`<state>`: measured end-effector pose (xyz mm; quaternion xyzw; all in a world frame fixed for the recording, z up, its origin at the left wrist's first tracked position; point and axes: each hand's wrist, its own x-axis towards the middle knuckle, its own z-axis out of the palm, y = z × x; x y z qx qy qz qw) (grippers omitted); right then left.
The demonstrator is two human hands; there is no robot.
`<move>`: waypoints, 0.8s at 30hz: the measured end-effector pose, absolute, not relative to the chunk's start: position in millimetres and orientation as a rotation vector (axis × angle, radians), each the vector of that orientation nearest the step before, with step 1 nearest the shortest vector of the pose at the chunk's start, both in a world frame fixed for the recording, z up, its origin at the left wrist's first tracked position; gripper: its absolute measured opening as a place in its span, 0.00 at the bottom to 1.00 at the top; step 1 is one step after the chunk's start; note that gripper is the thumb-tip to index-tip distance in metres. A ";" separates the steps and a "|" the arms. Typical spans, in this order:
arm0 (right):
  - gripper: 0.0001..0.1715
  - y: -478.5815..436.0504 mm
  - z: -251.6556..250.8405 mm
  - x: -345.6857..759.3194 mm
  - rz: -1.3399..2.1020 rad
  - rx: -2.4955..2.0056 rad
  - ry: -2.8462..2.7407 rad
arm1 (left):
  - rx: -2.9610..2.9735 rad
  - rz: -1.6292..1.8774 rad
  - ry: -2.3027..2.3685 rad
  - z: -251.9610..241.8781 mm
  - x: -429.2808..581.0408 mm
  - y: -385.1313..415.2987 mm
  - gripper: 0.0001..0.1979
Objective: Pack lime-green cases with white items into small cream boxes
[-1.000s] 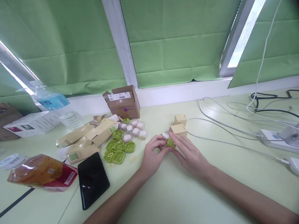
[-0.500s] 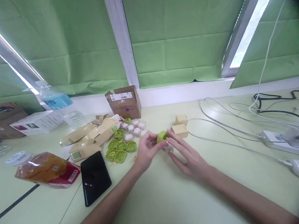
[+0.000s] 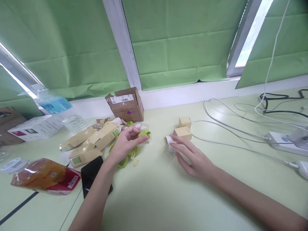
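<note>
My left hand (image 3: 124, 144) pinches a small green case (image 3: 143, 133) and holds it above the pile of green cases (image 3: 125, 158) and clear-wrapped white pieces. My right hand (image 3: 190, 157) lies on the table with fingers stretched out, its fingertips on a small clear-wrapped white piece (image 3: 171, 146). Just beyond that piece stand two small tan boxes (image 3: 183, 131).
Flattened tan cartons (image 3: 96, 138), a brown shipping box (image 3: 126, 104), a black phone (image 3: 92, 173), a bagged snack (image 3: 43, 178), a water bottle (image 3: 60, 109) and a white box (image 3: 31, 128) crowd the left. White cables (image 3: 228, 128) and a power strip (image 3: 281, 141) lie right.
My left hand has carried the green case leftward from the centre to above the pile. My right hand stayed near the tan boxes, now resting on the wrapped white piece.
</note>
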<state>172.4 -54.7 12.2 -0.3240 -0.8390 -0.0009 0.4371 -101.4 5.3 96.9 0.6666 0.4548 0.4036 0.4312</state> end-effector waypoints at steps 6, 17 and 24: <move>0.13 -52.3 8.1 168.6 -0.010 -1.074 -1.989 | 2.045 0.910 1.412 79.6 -88.6 4.7 0.19; 0.22 -53.0 -3.2 154.7 0.475 -1.145 -1.910 | 2.366 0.432 2.019 49.9 -100.9 -51.1 0.24; 0.24 -51.0 -2.2 157.3 0.373 -0.956 -1.938 | 3.060 0.938 1.473 27.0 -57.5 -65.7 0.24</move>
